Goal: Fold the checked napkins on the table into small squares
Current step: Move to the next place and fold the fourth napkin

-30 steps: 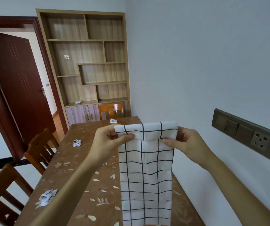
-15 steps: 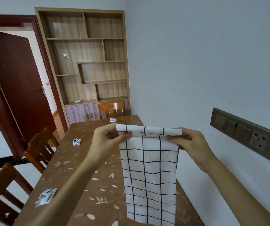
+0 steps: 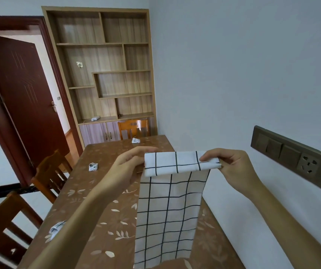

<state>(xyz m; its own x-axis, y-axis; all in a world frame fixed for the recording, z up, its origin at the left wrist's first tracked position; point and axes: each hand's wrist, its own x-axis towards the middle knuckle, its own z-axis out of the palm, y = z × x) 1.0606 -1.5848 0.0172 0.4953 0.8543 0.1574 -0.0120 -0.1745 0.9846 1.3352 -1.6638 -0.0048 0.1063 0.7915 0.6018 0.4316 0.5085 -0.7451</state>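
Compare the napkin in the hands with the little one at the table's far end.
The held napkin hangs long, only its top turned over; the far napkin is folded small. Held napkin is pinched by left hand and right hand; far napkin lies on the table. Both: white, black checks.

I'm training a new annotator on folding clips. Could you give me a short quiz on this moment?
1. True or false: the left hand and the right hand each hold one end of the folded top of the napkin.
2. The rest of the napkin: A) lies flat on the table; B) hangs down; C) is bunched in the right hand.
3. How many small napkins lie on the table?
Key: 1 true; 2 B; 3 three.
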